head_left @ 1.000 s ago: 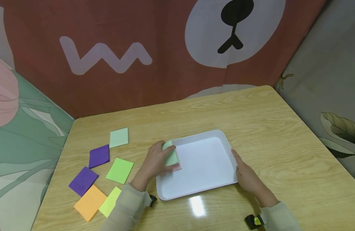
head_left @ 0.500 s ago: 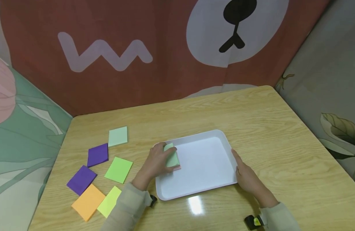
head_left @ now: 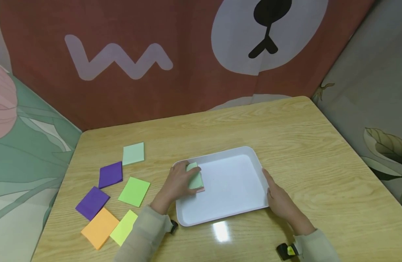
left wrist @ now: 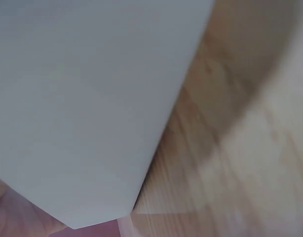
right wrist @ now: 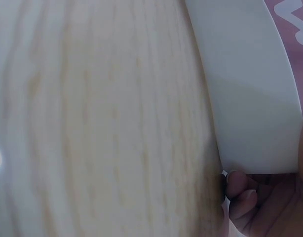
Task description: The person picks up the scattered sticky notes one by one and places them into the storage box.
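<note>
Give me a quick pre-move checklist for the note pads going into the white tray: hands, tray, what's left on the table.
1. Left hand holds the pale green square sticky-note pad: ok, fingers curled round it.
2. That pad is inside the white rectangular plastic tray: ok, at its left end, with a pink pad edge showing beneath.
3. Right hand steadies the tray: ok, resting against its right rim.
4. Tray flat on the wooden table: ok by the head view.
5. Remaining pads within reach: ok, six lie left of the tray, nearest the bright green pad.
6. Pads squarely stacked: cannot tell, hand covers them.
</note>
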A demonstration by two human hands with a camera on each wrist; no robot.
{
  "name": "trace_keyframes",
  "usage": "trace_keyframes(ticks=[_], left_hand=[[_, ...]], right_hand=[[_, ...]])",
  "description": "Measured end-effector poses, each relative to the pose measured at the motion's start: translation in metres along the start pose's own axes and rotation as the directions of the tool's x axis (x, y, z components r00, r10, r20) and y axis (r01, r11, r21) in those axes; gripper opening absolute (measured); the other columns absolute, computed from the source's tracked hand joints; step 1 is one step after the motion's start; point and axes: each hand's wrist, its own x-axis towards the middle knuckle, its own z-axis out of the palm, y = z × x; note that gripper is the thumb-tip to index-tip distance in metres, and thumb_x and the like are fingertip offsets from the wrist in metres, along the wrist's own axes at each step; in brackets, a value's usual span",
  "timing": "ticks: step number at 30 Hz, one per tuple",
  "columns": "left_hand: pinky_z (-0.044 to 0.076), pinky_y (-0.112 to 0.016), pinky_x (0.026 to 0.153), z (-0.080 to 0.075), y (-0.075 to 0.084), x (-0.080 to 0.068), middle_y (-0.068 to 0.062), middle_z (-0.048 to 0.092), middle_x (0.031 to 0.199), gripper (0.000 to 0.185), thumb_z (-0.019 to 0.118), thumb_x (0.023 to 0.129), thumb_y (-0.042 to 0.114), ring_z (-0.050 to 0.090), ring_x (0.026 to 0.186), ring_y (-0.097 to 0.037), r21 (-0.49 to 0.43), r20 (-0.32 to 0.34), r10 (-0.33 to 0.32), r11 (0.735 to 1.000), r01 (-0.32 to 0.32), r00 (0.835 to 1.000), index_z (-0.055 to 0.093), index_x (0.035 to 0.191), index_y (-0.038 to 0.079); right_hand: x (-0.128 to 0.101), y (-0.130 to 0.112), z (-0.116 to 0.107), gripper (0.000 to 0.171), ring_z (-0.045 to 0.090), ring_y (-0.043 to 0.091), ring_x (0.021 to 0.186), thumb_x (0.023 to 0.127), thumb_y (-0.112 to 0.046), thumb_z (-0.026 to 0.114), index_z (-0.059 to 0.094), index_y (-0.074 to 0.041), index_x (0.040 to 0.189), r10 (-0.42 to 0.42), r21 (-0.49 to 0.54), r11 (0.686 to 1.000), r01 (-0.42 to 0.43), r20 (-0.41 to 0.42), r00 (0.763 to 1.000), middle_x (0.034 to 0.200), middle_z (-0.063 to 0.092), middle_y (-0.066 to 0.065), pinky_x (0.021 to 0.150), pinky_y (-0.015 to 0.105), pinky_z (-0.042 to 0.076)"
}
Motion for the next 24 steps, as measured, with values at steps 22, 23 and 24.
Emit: trace_keyframes(ticks=[22,23,24], left_hand=[[0.023,-0.049,0.090,0.0054,-0.0024,0.0012,-0.017,0.043,0.117,0.059,0.072,0.062,0.045,0.034,0.110,-0.031,-0.010,0.057,0.003,1.000,-0.002,0.998,0.056,0.113,0.019],[0.023,-0.049,0.090,0.0056,-0.0025,0.0013,-0.017,0.043,0.116,0.059,0.072,0.062,0.045,0.035,0.110,-0.031,-0.009,0.061,0.003,1.000,-0.003,0.998,0.056,0.113,0.019],[0.023,-0.049,0.090,0.0059,-0.0027,0.0015,-0.017,0.043,0.116,0.059,0.072,0.062,0.045,0.035,0.110,-0.030,-0.007,0.067,0.002,1.000,-0.002,0.998,0.056,0.113,0.019]], right_hand=[[-0.0005,-0.0021,-0.0009,0.054,0.030,0.044,0.113,0.086,0.008,0.027,0.007,0.001,0.136,0.002,0.005,1.000,-0.002,0.004,1.000,0.127,0.026,0.034,0.089,0.052,0.027],[-0.0005,-0.0022,-0.0010,0.054,0.030,0.044,0.113,0.086,0.008,0.028,0.007,0.001,0.136,0.001,0.005,1.000,-0.001,0.004,1.000,0.127,0.026,0.034,0.089,0.052,0.027],[-0.0009,-0.0025,-0.0012,0.054,0.031,0.045,0.113,0.086,0.008,0.028,0.007,0.002,0.136,0.000,0.004,1.000,0.000,0.004,1.000,0.127,0.027,0.034,0.088,0.052,0.028]])
